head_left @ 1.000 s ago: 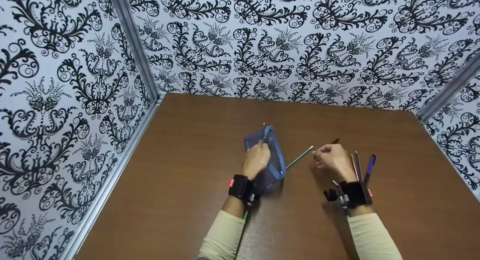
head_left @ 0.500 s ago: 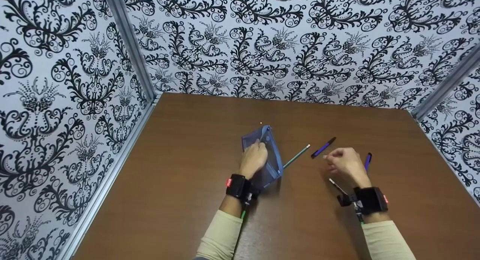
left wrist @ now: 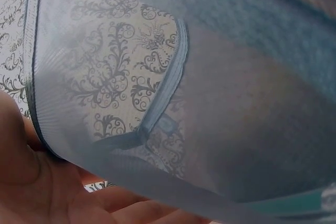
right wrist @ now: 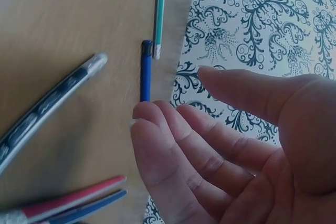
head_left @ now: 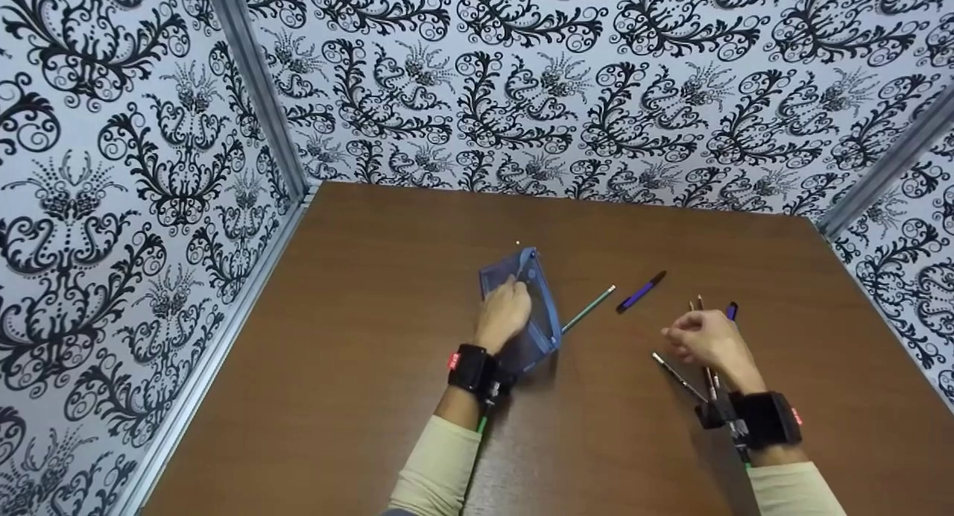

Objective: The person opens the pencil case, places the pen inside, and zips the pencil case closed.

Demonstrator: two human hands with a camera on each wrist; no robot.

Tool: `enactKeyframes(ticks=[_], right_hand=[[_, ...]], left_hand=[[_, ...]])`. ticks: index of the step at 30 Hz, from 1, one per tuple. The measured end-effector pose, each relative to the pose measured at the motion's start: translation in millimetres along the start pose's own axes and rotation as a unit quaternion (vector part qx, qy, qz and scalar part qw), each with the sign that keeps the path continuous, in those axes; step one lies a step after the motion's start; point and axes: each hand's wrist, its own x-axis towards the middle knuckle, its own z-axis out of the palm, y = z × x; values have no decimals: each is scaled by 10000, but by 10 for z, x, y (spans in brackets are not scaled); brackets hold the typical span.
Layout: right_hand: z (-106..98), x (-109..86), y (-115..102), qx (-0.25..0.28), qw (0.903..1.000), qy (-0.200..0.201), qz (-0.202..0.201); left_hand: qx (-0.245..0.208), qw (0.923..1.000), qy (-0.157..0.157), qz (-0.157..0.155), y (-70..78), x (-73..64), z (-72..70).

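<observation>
My left hand grips a blue see-through mesh zip pouch, tilted up on its side over the table. In the left wrist view the pouch's mesh fills most of the picture, with fingers along its lower edge. A green pencil lies with one end at the pouch. My right hand hovers over the pencils on the right, thumb apart from loosely bent fingers, nothing between them. Beneath it are a dark patterned pencil, a red pencil and a blue pencil.
A purple-blue pen with black ends lies between the green pencil and my right hand. Another such pen shows partly behind that hand. Patterned walls bound the brown table at the back and sides.
My right hand has drawn back to the right and toward me, uncovering the purple-blue pen and the patterned pencil. The left hand and pouch have barely moved.
</observation>
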Motion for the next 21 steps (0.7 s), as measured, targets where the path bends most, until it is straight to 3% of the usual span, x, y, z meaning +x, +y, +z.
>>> enactKeyframes(ticks=[10,21], right_hand=[[-72,-141,145,-455,9989,-110,25],[-112,-252,267,-1091,9935,-133,-308]], left_hand=[[-13,9999,63,84,-2,-2,8],[71,9995,110,297,-13,14,17]])
